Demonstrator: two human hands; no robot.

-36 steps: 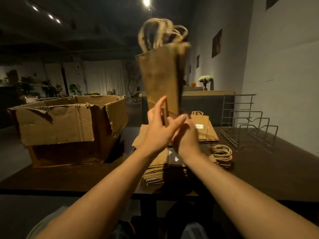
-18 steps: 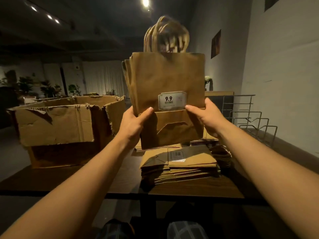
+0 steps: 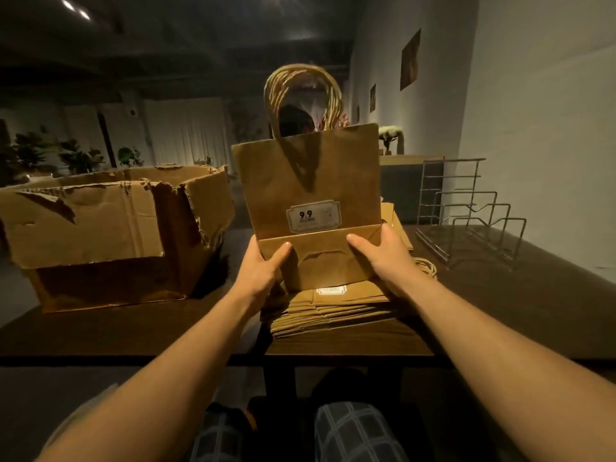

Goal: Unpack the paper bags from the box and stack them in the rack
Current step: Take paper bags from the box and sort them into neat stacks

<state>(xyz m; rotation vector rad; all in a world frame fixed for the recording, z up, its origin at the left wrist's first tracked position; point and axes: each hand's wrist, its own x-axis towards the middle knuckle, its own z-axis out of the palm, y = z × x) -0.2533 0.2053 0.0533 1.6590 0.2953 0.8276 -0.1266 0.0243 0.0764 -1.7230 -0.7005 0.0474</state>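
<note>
Dim room, dark worktop [image 3: 500, 315]; left hand [image 3: 263, 271] and right hand [image 3: 383, 258] grip a bundle of paper bags [image 3: 310, 181] upright, fingers curled behind, thumbs in front; stacked bags [image 3: 333, 311] below, torn box [image 3: 110, 235] left of them, wire rack [image 3: 466, 215] right.

One box [image 3: 110, 228], one rack [image 3: 466, 215], two hands, two bag stacks (flat) [image 3: 333, 311].

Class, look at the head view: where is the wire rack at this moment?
The wire rack stands empty on the table's far right, near the white wall, to the right of the bundle of bags held upright by both hands.
</note>
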